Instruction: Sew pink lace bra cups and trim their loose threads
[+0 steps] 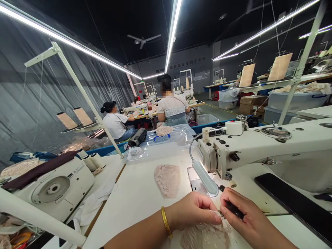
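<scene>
- Left hand (193, 209): closed, pinching the upper edge of a crumpled pale beige lace piece (204, 237) between thumb and fingers; wrist bears a smooth gold-coloured bangle (165, 221).
- Right hand (249, 209): clenched around a slender black-handled tool (234, 209), exact type not discernible; hand close beside the left, at the lace's upper edge.
- Lace piece: at the near edge of view, below the left hand, over a white flat-topped table (135, 197).
- Second item, a flat pale pink-beige lace panel (167, 180): lying on the table, beyond the left hand, apart from both hands.
- White metal sewing machine (259, 143): right side of the table, beyond the right hand.
- Pale grey elongated lamp (204, 177) on a flexible metal neck: lit, just beyond the hands.
- Long flat black object (293, 204): right of the right hand.
- Clear plastic lid with blue handle (161, 138): far end of the table, a bundled beige lace heap (164, 130) behind the handle.
- Two seated people in white tops (172, 107) (115, 122): farther off, backs partly turned, near other machines.
</scene>
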A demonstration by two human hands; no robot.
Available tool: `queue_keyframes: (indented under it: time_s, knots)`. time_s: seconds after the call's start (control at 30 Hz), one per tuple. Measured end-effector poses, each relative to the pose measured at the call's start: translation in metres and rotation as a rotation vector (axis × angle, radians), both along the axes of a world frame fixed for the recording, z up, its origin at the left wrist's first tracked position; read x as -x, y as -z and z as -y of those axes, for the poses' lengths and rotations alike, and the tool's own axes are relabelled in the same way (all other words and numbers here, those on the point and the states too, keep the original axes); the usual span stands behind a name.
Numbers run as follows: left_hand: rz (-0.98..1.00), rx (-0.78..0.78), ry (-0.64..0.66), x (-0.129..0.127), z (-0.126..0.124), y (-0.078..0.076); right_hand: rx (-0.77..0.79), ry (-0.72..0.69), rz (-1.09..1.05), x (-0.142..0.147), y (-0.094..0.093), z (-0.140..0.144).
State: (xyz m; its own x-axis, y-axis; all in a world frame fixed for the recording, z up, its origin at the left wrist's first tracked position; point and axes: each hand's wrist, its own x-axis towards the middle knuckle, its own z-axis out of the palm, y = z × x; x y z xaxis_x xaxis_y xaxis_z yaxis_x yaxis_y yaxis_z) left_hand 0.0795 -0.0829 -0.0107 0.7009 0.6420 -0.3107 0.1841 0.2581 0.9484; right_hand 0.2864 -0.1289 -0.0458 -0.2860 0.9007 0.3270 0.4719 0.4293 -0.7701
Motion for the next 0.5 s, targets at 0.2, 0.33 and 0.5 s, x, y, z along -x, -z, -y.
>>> queue_keyframes:
  time_s: [0.2, 0.33, 0.5]
  knots:
    - [0.029, 0.037, -0.032, 0.0011, -0.0012, 0.0025, -0.009, 0.037, -0.009, 0.0025, -0.0041, -0.0016]
    - [0.011, 0.078, 0.016, 0.0038, -0.0034, 0.0034, -0.018, 0.074, -0.009, 0.0017, -0.0073, -0.0021]
    - [-0.041, 0.073, 0.051, 0.0063, -0.0059, 0.0001, -0.018, 0.068, 0.007, 0.0002, -0.0062, -0.0012]
